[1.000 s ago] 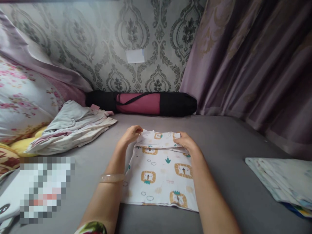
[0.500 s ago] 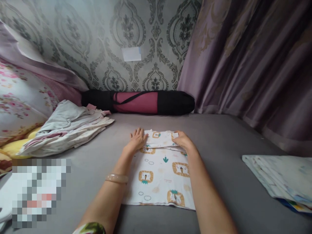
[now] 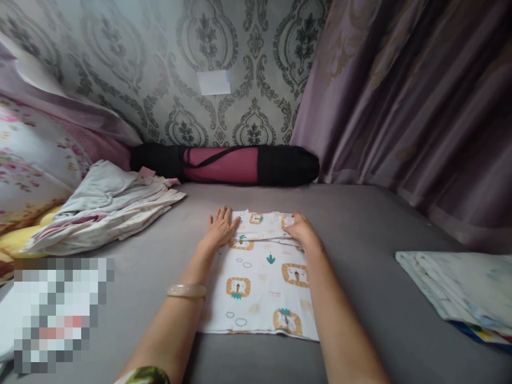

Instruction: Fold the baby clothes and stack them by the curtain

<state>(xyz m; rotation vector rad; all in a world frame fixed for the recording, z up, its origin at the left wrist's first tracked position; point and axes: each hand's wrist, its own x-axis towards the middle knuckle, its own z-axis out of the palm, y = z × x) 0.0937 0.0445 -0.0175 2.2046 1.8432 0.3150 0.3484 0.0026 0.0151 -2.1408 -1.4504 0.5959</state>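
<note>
A white cloth printed with lions (image 3: 262, 285) lies flat on the grey bed surface (image 3: 360, 229), its far edge folded back toward me. My left hand (image 3: 221, 228) rests flat on the left end of that fold, fingers stretched out. My right hand (image 3: 303, 232) sits on the right end of the fold, fingers curled over the edge of the cloth. A pale bangle (image 3: 186, 290) circles my left wrist.
A rolled pink mat in a black cover (image 3: 224, 164) lies against the patterned wall. A heap of pale clothes (image 3: 104, 210) sits at the left beside floral pillows (image 3: 32, 170). Folded printed fabric (image 3: 460, 290) lies at the right. Purple curtains (image 3: 420, 106) hang along the right.
My left hand went from pinching the folded edge to lying flat on it. The right hand stayed on the fold's right end. The view shifted slightly.
</note>
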